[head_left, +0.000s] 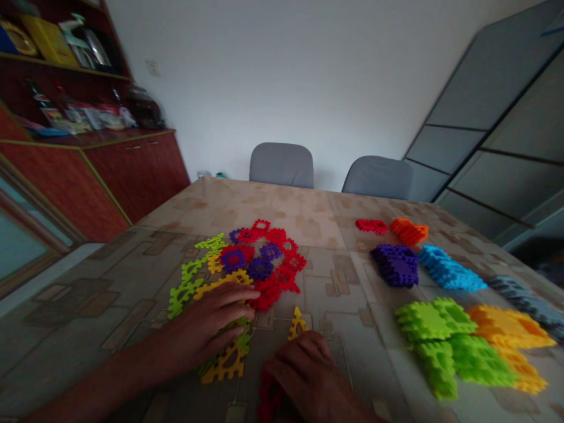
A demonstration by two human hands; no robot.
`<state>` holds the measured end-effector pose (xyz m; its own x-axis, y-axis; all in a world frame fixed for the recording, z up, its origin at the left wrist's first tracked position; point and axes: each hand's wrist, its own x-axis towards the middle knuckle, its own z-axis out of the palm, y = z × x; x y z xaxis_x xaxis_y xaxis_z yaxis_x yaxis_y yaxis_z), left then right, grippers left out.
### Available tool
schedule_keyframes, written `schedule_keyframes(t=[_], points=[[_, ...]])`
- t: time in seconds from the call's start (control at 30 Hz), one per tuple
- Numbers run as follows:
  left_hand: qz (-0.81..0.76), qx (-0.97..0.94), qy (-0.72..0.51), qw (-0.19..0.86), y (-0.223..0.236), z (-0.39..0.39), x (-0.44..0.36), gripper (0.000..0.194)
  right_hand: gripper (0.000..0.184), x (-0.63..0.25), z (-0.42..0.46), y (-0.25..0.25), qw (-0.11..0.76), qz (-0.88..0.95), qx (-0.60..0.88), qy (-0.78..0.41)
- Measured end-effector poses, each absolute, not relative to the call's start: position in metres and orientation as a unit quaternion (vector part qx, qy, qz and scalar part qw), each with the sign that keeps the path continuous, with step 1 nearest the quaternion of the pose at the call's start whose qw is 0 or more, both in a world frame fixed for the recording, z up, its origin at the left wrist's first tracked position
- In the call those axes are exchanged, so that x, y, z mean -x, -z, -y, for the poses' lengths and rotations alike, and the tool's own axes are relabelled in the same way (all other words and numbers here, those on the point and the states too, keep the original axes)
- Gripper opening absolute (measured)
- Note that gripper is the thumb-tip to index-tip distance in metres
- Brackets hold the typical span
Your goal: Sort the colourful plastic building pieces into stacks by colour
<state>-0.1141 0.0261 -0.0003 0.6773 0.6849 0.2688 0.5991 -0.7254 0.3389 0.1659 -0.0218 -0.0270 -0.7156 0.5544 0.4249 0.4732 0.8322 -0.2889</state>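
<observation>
L hand (207, 332): fingers (233, 296) spread, lay flat over yellow & green plastic lattice pcs (224, 367); no clamp seen. Multicolour interlocked cluster (282, 273) just ahead. R hand (304, 367): fingers together, curled; red pc (268, 399) at palm edge, partly hidden, grip can't tell. Yellow triangular pc (296, 325) just past fingertips. Pcs prob. light, stiff; best held by toothed edges. Sorted stacks (427, 320) on worktop (282, 205) to R.
</observation>
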Motion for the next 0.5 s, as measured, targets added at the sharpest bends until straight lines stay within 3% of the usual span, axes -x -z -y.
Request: schedule_keyframes(t=[0.1,0.27,0.5], points=[[-0.358,-0.900,-0.222,0.113,-0.007,-0.026,0.107,0.023,0.017,-0.163,0.020,0.032,0.265,0.926,0.267,-0.037],[-0.276,-0.929,-0.208,0.135,-0.009,-0.014,0.090,0.023,0.014,-0.166,0.017,0.029,0.271,0.932,0.240,0.004],[-0.431,-0.861,-0.259,0.082,-0.005,-0.032,0.085,0.027,0.028,-0.175,0.014,0.016,0.239,0.937,0.247,-0.065]])
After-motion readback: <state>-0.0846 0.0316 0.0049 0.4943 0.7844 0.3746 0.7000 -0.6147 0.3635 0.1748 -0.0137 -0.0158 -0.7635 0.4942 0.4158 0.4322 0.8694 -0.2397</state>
